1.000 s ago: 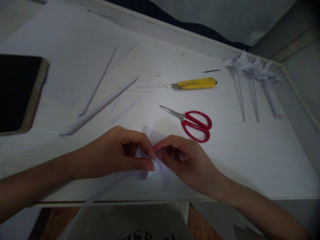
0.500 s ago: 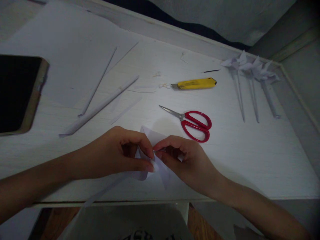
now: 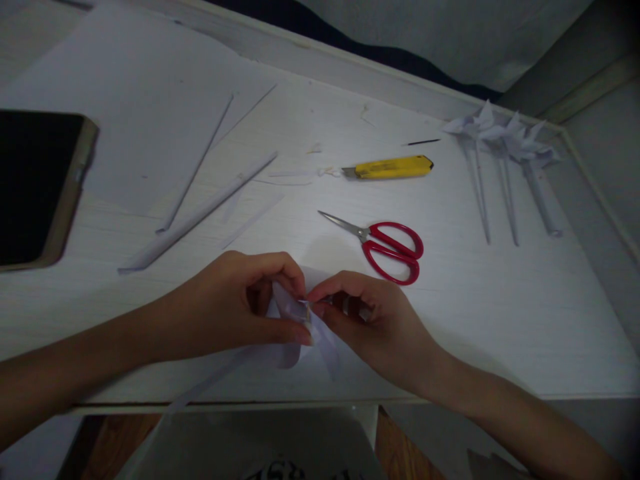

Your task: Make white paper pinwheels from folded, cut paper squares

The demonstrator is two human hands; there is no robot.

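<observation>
Near the front edge of the white table, my left hand (image 3: 250, 303) grips a folded piece of white paper (image 3: 287, 310) between thumb and forefinger. My right hand (image 3: 370, 317) meets it at the paper's middle, thumb and forefinger pinched together on something small that I cannot make out. Loose flaps of the paper spread below and behind the fingers. A long white paper strip (image 3: 210, 380) runs from under my left hand over the table edge. Just beyond my right hand lie scissors with red handles (image 3: 395, 252), blades pointing left.
A yellow utility knife (image 3: 393, 167) and a thin black stick (image 3: 424, 142) lie behind the scissors. Paper pinwheels (image 3: 505, 137) on sticks rest at the back right. Rolled paper tubes (image 3: 200, 217), a large paper sheet (image 3: 125, 87) and a phone (image 3: 37, 187) are on the left.
The paper has turned slightly in my left hand, and its far corner has lowered. My left thumb and forefinger are a little farther apart. My right hand has barely moved.
</observation>
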